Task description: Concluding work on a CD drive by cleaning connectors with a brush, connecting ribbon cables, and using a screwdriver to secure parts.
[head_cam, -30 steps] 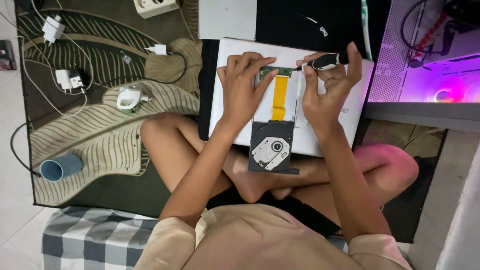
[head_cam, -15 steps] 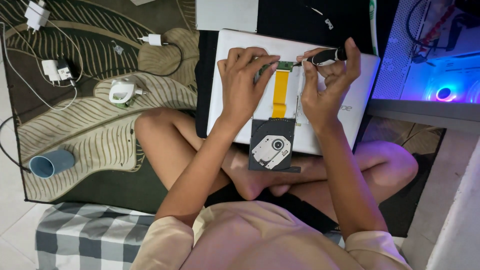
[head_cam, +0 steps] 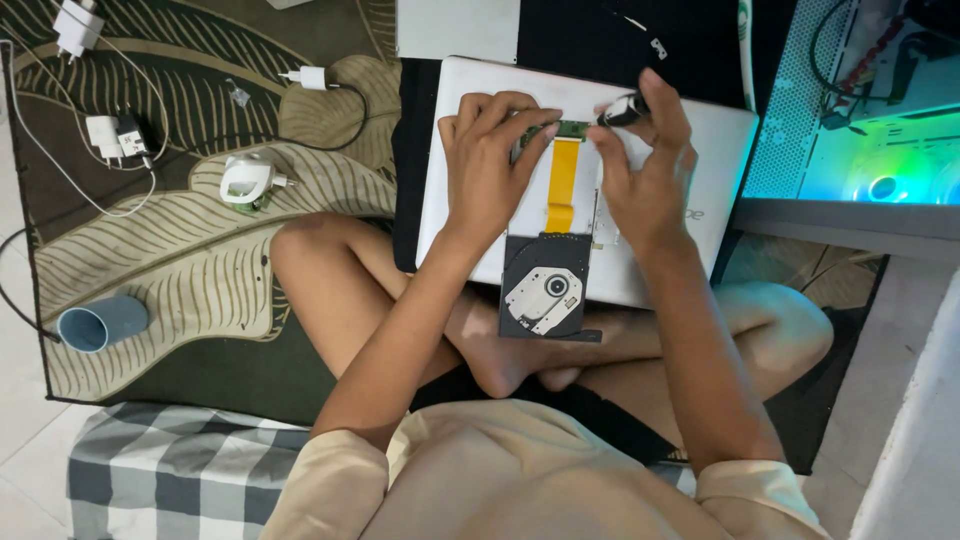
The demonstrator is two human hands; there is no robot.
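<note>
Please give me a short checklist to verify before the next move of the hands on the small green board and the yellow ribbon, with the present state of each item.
1. Left hand steadies the small green circuit board: ok, its fingertips rest at the board's left end.
2. Right hand grips the dark-handled tool firmly: ok, pinched between thumb and fingers.
3. Tool tip sits on the right spot of the board: cannot tell, too small.
4. Flat yellow ribbon cable lies straight, without kink: ok.
5. Dark square optical drive unit fully supported: not ok, its lower edge overhangs the closed white laptop.
6. Laptop rests stably on the crossed legs: cannot tell.
</note>
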